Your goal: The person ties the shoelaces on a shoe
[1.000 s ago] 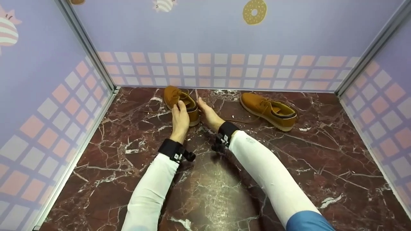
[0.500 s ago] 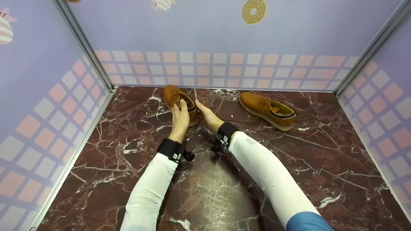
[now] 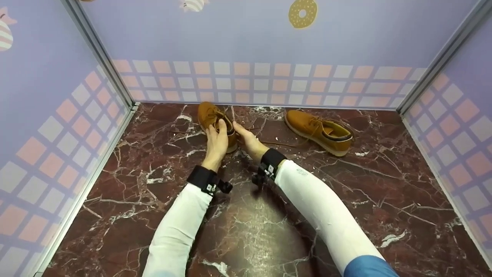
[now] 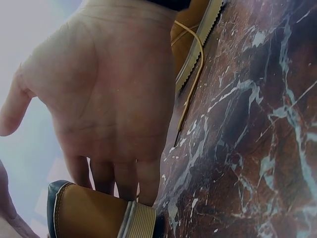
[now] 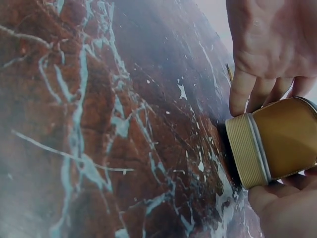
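Note:
A tan-brown lace-up shoe (image 3: 207,114) stands near the back wall, heel towards me, between my two hands. My left hand (image 3: 217,144) rests along its left side, thumb over the opening, fingers extended. My right hand (image 3: 250,142) lies against its right side. In the left wrist view that palm, the right hand's (image 4: 119,94), faces the camera, with straight fingers meeting the shoe heel (image 4: 89,210); their tips are hidden behind it. The right wrist view shows the left hand (image 5: 277,44) and right hand (image 5: 292,213) flanking the ridged pale sole (image 5: 247,151).
The matching shoe (image 3: 319,130) stands to the right, toe angled to the back left. Its loose lace (image 3: 284,144) trails towards the first shoe. Patterned walls (image 3: 246,84) enclose the dark red marble-look floor (image 3: 134,231) on three sides.
The left shoe has shifted very slightly to the right between my hands. Both hands stay at its sides. The head view has tilted a little.

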A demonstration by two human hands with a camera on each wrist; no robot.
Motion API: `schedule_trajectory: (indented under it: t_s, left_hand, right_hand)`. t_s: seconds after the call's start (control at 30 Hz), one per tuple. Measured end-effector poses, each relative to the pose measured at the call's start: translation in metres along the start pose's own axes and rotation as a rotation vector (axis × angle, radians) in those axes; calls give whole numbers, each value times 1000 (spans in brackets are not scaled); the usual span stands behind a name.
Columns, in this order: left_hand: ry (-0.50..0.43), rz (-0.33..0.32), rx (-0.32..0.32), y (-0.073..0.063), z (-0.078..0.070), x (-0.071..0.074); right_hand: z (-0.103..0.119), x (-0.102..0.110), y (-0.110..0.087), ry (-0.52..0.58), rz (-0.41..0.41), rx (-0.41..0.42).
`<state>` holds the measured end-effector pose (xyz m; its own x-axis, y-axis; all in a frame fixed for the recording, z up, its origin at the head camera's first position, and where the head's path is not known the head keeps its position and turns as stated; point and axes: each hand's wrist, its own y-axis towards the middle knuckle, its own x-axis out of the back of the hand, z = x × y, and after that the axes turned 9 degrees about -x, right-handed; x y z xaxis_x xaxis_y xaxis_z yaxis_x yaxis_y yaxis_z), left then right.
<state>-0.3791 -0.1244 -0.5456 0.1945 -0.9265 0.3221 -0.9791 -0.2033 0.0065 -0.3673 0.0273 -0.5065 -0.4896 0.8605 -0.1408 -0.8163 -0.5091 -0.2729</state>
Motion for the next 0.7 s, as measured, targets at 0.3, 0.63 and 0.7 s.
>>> schedule_trajectory:
  t_s: [0.3, 0.63, 0.7]
  left_hand:
    - [60, 44, -28, 1, 9, -9]
    - [122, 68, -61, -13, 9, -14]
    - [124, 74, -68, -6, 20, -18]
  right_hand:
    - [-2, 4, -10, -16, -19, -29]
    - [-8, 7, -16, 2, 21, 18]
    - [-9, 7, -16, 4, 32, 36]
